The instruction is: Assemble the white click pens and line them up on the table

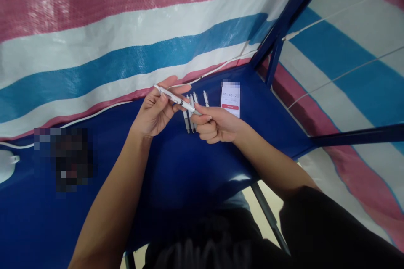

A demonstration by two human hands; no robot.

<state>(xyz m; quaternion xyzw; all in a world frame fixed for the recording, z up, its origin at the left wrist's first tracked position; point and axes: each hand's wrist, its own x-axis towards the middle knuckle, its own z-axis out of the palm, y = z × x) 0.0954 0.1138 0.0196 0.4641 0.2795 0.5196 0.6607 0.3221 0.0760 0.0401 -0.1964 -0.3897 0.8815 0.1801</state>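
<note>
A white pen [177, 100] is held slantwise above the blue table, its upper end to the left. Thumb and fingers of my left hand [155, 111] grip its upper part, with some fingers spread behind it. My right hand [217, 124] pinches the grey lower end between thumb and forefinger, the other fingers curled in. Just beyond and below the hands, several similar white and grey pens [186, 122] lie side by side on the table. One more pen [206, 97] lies a little to their right, its lower part hidden by my right hand.
A phone [230, 98] showing a running timer lies right of the pens on the blue table [189, 168]. A blurred dark object [72, 155] and a white item [6, 166] are at left. Striped sheeting [142, 59] and a blue frame [277, 46] border the table; a white cable runs along its back.
</note>
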